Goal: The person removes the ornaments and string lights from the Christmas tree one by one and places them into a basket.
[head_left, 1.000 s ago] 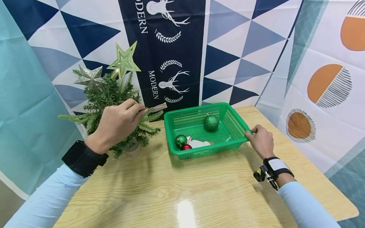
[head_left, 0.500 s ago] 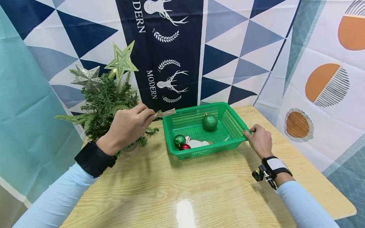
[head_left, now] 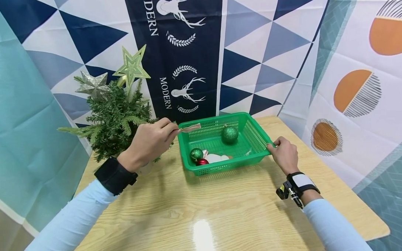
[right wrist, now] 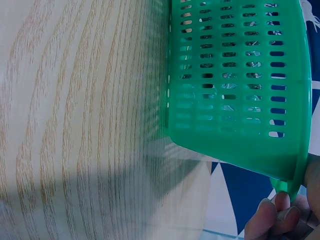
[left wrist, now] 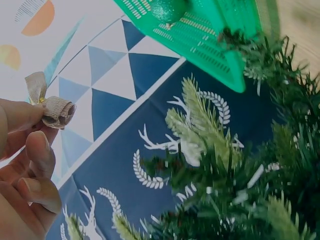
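- Ribbon (head_left: 190,128), beige in colour, is hanging in the air from my left hand (head_left: 153,142); my left thumb and fingers are standing narrow, pinching it.
- In the left wrist view, one end of it is looking rolled and the other is sticking up flat, while my other left fingers are curling loosely below.
- From the head view, the ribbon is crossing the far left corner of the green basket (head_left: 254,138); whether it is really hanging over the basket, I cannot tell.
- My right hand (head_left: 285,154) is gripping the basket's rim at the right end, with thumb on top and fingers curling beneath.
- The basket is resting on the wooden tabletop (head_left: 177,204).
- Inside it, a large green ball (head_left: 229,135) is lying toward the back; at the front left, a small green ball (head_left: 196,154) is sitting just beside a red ball (head_left: 202,162).
- To their right a white thing (head_left: 217,158) is lying, which I am not able to recognise.
- Left of the basket a small tree (head_left: 114,121) is standing, and it is carrying a silver star (head_left: 94,84) and a yellow-green star (head_left: 132,66) near its top.
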Demonstrator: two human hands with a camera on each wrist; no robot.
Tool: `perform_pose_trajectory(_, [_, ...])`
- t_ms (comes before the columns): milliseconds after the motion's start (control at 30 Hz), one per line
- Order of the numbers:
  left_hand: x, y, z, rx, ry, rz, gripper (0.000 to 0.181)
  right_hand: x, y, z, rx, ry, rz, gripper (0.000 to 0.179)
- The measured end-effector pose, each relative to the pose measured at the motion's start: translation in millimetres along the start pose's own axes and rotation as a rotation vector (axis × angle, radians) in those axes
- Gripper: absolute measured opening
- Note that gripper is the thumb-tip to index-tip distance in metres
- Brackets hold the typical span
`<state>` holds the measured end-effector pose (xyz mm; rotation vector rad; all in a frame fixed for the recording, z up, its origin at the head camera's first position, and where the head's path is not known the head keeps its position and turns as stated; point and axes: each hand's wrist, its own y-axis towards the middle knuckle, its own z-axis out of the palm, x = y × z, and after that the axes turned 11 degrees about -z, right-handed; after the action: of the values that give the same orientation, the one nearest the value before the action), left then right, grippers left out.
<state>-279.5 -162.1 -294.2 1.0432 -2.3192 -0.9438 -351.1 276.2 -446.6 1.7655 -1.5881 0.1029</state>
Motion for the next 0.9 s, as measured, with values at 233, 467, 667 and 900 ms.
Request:
perform_pose_trajectory(233, [-2.9, -0.5, 8.8, -0.004, -0.022, 0.001, 0.009, 3, -0.7, -2, -0.010, 0.000, 0.000, 0.025])
perform_pose_trajectory(467, [-3.3, -1.5, 15.2, 0.005, -0.038, -0.017, 0.006, 3, -1.4, -1, -0.016, -0.003, -0.003, 0.024])
perform_pose_trajectory(667, [-4.9, -3.8, 21.5, 0.025, -0.041, -0.022, 0.008, 3, -1.7, -2, 0.004, -0.006, 0.013, 0.025])
perform_pose_trajectory(900, [-4.3, -6.3, 30.7, 0.053, -0.048, -0.036, 0.007, 4, -1.2, -3, 0.004, -0.005, 0.007, 0.025])
